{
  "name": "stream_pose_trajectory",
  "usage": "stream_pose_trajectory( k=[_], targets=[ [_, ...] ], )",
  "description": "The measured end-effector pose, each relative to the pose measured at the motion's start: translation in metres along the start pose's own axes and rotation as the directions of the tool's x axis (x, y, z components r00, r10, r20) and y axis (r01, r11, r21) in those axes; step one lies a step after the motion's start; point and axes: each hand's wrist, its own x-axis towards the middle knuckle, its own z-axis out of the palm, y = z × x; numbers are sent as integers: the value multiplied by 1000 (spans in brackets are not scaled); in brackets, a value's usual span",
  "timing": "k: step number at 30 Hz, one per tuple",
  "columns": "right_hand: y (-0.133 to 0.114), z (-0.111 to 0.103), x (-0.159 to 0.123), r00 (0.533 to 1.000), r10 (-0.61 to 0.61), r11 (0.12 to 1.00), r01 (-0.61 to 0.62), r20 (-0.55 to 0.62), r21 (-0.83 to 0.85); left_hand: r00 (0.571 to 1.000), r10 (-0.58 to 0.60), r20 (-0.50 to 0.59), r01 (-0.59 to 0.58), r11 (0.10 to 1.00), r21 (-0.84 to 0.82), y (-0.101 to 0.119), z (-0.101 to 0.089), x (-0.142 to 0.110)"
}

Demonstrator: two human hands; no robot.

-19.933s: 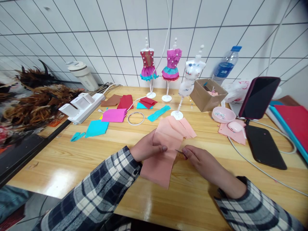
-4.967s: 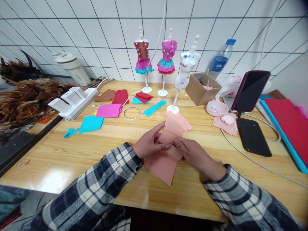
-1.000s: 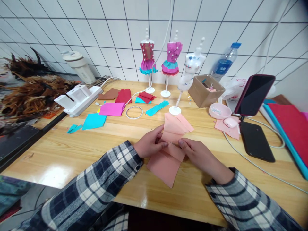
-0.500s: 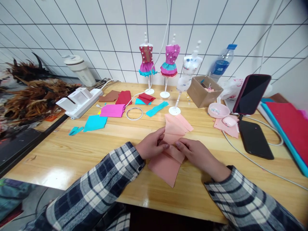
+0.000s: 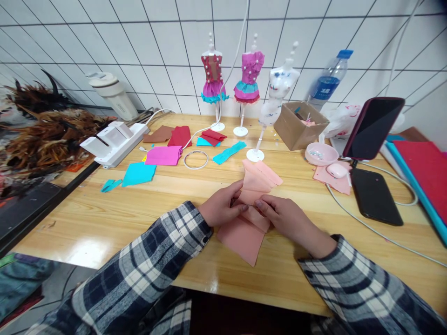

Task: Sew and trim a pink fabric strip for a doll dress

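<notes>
Across the wooden tabletop (image 5: 104,209), a bare white dress form (image 5: 272,110) stands where it stood in the earliest view, with the pink sheet (image 5: 242,237) lying just in front of its round base (image 5: 255,155). The sheet, smoother then, now has creases across its middle. The left hand (image 5: 224,204) pinches it, thumb on top and fingers partly hidden beneath. The right hand (image 5: 293,217), earlier just off the sheet's edge with a thin pointed tool, has come near the left, thumb and forefinger pressed together; what sits between them is too small to tell.
</notes>
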Motion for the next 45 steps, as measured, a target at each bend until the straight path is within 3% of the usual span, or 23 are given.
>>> stream_pose_trajectory(
  k=[9,15,21,30,39,45],
  targets=[
    [-6,1,0,999,36,999,-37,-15,-15,999,-22,44,28,989,-143,-4,2,1],
    [-6,0,0,999,41,998,-42,-11,-39,1000,-30,8,31,995,-95,-2,2,0],
    [-5,-2,-1,1000,5,999,-5,-6,-31,999,-24,47,36,962,-269,0,2,1],
    [-9,2,2,1000,23,995,-23,-3,-94,1000,-16,21,19,992,-125,2,2,1],
    [-9,4,2,1000,9,998,-10,-15,-66,998,18,56,-3,966,-257,1,6,1],
    [-10,7,4,999,39,994,-40,-20,-98,999,-36,8,36,999,-4,0,2,0]
  ],
)
